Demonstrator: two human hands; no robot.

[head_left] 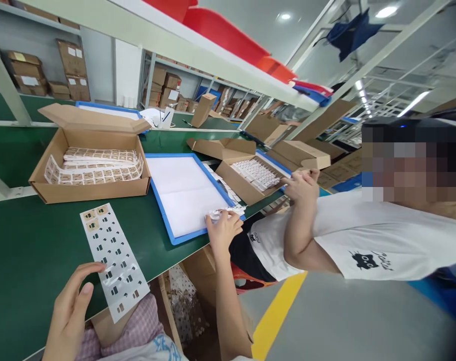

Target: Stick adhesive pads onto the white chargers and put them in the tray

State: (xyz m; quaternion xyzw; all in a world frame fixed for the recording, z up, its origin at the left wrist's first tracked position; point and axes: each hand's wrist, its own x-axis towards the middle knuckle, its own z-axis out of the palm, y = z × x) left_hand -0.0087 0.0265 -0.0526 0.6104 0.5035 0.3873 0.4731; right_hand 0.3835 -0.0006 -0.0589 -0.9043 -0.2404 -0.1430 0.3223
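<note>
While fingers [101, 267] touch a sheet [117, 265], green tabletop [21, 260], seemingly a workshop.

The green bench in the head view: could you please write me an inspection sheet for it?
Surface: green bench, slight shine; no damage visible.
Job's things: white sheet with a few tan stickers at its far end, near end past the bench edge; small white pieces at the near corner of the blue-rimmed tray.
Clutter: open carton of sticker sheets; open carton of white parts.
Hands: left hand touches the sheet; right hand is at the white pieces, grip unclear.
Cables: nothing seen on the bench.
Surroundings: a co-worker at right; red bins overhead.
</note>
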